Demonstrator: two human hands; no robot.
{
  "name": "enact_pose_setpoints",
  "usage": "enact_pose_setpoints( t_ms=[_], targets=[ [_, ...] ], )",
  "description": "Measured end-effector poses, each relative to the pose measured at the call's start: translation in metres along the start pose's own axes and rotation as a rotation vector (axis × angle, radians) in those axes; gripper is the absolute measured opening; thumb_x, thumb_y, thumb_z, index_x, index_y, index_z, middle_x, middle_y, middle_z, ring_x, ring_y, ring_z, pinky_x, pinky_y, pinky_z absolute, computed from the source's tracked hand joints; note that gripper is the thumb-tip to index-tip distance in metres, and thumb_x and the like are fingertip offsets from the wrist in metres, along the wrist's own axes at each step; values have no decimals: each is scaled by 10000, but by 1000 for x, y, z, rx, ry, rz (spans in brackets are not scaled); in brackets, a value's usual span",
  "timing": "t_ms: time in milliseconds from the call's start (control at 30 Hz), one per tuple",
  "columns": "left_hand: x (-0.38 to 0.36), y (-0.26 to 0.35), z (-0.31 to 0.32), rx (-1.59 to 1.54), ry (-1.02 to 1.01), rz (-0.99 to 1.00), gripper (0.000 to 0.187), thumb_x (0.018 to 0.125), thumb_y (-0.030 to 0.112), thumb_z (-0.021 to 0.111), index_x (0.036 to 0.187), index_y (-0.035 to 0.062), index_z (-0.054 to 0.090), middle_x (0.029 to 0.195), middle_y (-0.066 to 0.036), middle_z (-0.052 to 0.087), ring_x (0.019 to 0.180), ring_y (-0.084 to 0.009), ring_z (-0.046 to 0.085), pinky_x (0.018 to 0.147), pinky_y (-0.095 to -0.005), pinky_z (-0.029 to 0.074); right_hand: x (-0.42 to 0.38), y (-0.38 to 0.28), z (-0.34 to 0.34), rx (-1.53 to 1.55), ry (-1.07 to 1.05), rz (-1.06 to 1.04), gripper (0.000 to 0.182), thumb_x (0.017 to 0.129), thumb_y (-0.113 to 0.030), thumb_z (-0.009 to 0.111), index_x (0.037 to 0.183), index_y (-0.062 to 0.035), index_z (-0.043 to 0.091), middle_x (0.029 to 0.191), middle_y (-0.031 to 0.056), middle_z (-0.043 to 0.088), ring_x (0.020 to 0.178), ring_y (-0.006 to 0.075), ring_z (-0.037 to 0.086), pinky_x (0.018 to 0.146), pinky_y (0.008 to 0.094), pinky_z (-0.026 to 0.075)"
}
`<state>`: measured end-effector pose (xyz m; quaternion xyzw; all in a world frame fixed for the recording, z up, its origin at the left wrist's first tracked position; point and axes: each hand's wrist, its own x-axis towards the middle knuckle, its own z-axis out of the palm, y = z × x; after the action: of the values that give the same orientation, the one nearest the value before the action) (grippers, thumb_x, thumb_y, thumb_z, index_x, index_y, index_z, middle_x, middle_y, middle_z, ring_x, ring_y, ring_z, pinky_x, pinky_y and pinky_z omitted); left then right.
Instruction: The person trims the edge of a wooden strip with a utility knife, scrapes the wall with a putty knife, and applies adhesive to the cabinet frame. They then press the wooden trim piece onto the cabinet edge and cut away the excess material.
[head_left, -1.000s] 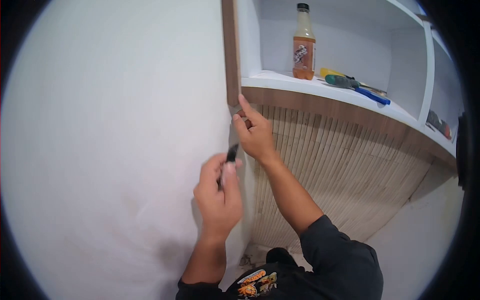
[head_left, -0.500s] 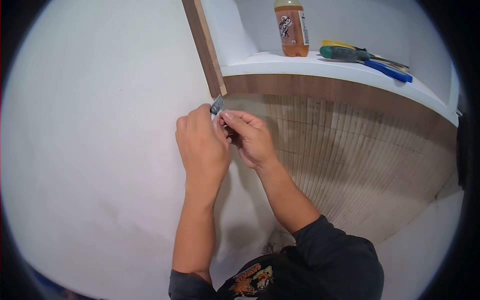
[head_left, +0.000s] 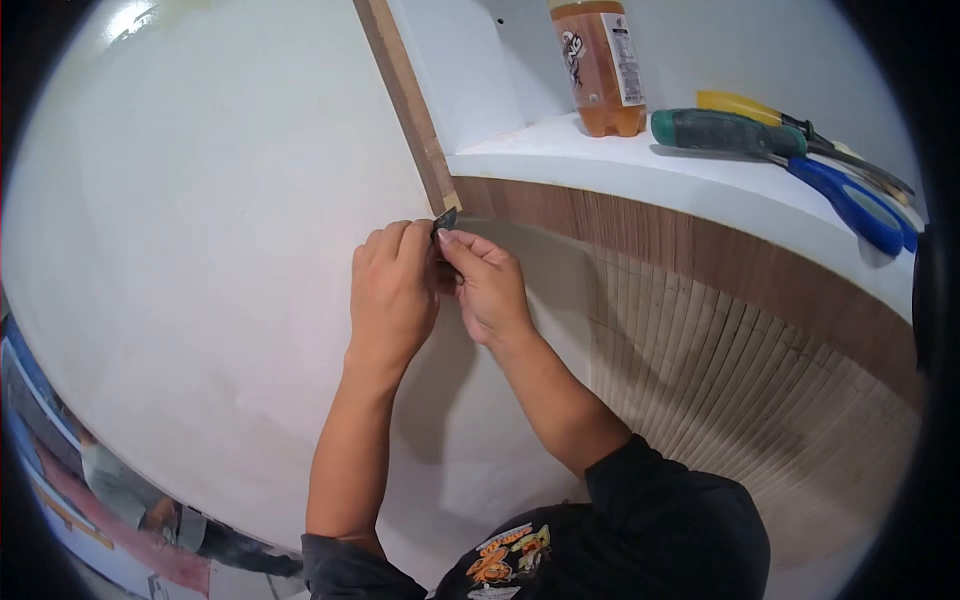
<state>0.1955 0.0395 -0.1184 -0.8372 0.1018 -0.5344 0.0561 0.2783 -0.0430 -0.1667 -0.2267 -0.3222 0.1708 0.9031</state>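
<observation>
Close together at the lower end of a wooden trim strip (head_left: 405, 110), both my hands are closed round a small dark, flat, blade-like piece (head_left: 446, 217). The piece's pointed end sticks up above my fingers, right at the strip's pale cut end. My left hand (head_left: 388, 290) has its back to me, with the fingers bent over the piece's lower left side. From the right, my right hand (head_left: 490, 285) pinches it between thumb and fingers. The lower part of the piece is hidden in my fingers.
Above right is a white shelf (head_left: 560, 160) with a wood-look front edge (head_left: 620, 215). On it stand a bottle of amber drink (head_left: 600, 70), a green-handled tool (head_left: 720, 133), and yellow-handled (head_left: 745, 105) and blue-handled (head_left: 850, 203) tools. A ribbed panel (head_left: 720, 340) lies below. Another person (head_left: 160, 510) is at lower left.
My view has shifted, so the shelf and its tools look larger and lower, and the person at lower left shows. The dark piece has turned, and both hands still hold it by the strip's end.
</observation>
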Motion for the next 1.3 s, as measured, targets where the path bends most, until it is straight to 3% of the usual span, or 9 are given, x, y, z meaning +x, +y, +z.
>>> enact_pose_setpoints(
  t_ms=[133,333,433,833,933,1300],
  targets=[
    [7,1,0,41,47,-2,217,877,-24,647,1091,14,652,1015,-129,675,938,-335,633,842,-443,488,6,-4,9,53,21,9,176,1024,-170,636,1020,-8,705,916,43,716,798,133,690,745,297,575],
    [13,-1,-3,9,26,42,210,848,-57,664,1053,-10,657,971,-140,670,878,-342,642,769,-427,515,11,9,9,198,43,-18,150,1011,-156,648,1023,-20,709,922,25,700,823,118,660,774,283,544],
    [16,-3,-4,-12,24,62,196,847,-65,666,1037,-21,654,933,-147,663,842,-347,638,735,-421,519,10,11,14,199,49,-28,156,1021,-186,626,1055,-52,699,922,3,688,806,87,608,738,235,480],
    [22,-5,-8,-23,-26,29,137,868,-39,668,1001,-19,647,886,-149,646,809,-350,633,690,-424,518,17,19,11,369,-26,24,163,1035,-189,605,1025,-57,700,956,14,689,904,103,633,825,258,506],
    [27,-3,-11,-39,-11,30,133,872,-31,667,1003,-19,647,878,-149,643,804,-356,630,691,-427,518,20,18,16,385,24,40,129,991,-207,688,1011,-82,714,902,-13,681,821,88,618,748,253,481],
    [26,0,-17,-64,-63,-46,114,887,-20,666,1000,-21,648,881,-151,637,797,-350,641,686,-416,526,17,19,16,403,-44,23,148,995,-222,684,1030,-81,718,918,-14,686,860,95,628,800,268,494]
  ],
)
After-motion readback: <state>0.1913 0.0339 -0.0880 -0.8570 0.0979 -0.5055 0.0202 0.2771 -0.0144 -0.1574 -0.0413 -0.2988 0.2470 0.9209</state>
